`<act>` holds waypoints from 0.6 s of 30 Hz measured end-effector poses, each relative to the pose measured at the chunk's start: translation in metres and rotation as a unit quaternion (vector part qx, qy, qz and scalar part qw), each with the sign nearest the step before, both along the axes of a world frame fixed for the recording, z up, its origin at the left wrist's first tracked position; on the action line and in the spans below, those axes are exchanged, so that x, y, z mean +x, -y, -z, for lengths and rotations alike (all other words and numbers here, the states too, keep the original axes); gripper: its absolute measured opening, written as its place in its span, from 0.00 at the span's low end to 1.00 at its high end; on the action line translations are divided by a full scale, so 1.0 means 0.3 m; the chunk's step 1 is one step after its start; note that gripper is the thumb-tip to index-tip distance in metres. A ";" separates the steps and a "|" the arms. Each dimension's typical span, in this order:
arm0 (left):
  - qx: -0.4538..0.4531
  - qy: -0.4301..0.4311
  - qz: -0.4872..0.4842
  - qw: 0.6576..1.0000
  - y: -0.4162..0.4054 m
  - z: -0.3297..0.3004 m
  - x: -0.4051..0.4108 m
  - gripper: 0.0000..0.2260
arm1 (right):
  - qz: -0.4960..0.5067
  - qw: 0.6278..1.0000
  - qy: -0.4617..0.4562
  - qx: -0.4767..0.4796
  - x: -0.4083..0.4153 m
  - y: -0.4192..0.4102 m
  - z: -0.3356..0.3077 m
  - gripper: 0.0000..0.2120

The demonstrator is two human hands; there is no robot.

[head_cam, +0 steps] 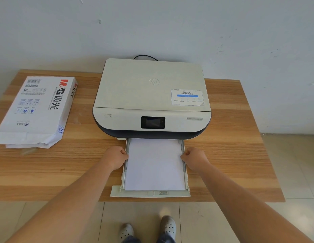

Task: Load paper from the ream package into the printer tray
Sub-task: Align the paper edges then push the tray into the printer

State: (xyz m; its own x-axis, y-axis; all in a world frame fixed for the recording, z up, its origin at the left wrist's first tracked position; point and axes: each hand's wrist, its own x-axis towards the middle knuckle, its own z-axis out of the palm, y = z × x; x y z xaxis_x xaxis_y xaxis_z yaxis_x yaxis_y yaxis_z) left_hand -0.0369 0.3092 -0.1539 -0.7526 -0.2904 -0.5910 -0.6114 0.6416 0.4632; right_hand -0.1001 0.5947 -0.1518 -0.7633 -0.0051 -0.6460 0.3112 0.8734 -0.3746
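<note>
A cream printer (pixel 151 95) with a dark base and a small screen stands on the wooden table. Its paper tray (pixel 151 194) is pulled out toward me, with a stack of white paper (pixel 154 165) lying flat inside it. My left hand (pixel 116 156) is curled against the tray's left side rail, pinching the guide there. On the opposite rail, my right hand (pixel 195 157) is curled the same way. The white ream package (pixel 36 109), printed with red and black lettering, lies at the table's left with its near end torn open.
The wooden table (pixel 231 155) stands against a white wall. A black cable (pixel 145 57) runs out behind the printer. The tray's front lip hangs near the table's front edge. My two feet in pale clogs (pixel 147 228) stand on the tiled floor below.
</note>
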 end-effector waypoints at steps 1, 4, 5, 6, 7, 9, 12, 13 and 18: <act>0.000 0.000 -0.001 1.000 0.000 0.000 0.000 0.06 | -0.001 1.000 0.000 0.001 0.000 0.000 0.001 0.10; -0.004 -0.002 0.000 1.000 -0.003 -0.002 -0.003 0.06 | 0.001 1.000 0.001 -0.001 -0.001 -0.001 0.006 0.09; -0.005 -0.003 0.000 1.000 -0.005 -0.003 -0.004 0.06 | 0.003 1.000 0.000 -0.003 -0.001 -0.001 0.008 0.09; -0.006 -0.004 0.000 1.000 -0.006 -0.003 -0.004 0.07 | 0.006 1.000 -0.001 -0.007 -0.001 0.000 0.010 0.09; -0.006 -0.005 0.000 1.000 -0.007 -0.003 -0.003 0.07 | 0.010 1.000 -0.002 -0.010 0.000 0.001 0.012 0.09; -0.004 -0.007 -0.002 1.000 -0.005 0.002 0.000 0.07 | 0.008 1.000 -0.005 -0.007 0.000 0.003 0.018 0.10; 0.000 -0.010 -0.001 1.000 0.000 0.008 0.002 0.06 | -0.007 1.000 -0.008 0.008 -0.001 0.002 0.023 0.11; -0.005 -0.011 0.005 1.000 0.000 0.008 0.003 0.06 | -0.011 1.000 -0.009 0.010 -0.002 0.001 0.024 0.11; -0.082 -0.003 0.083 0.993 -0.018 -0.008 0.001 0.10 | -0.045 0.998 -0.007 0.045 -0.003 0.003 0.020 0.09</act>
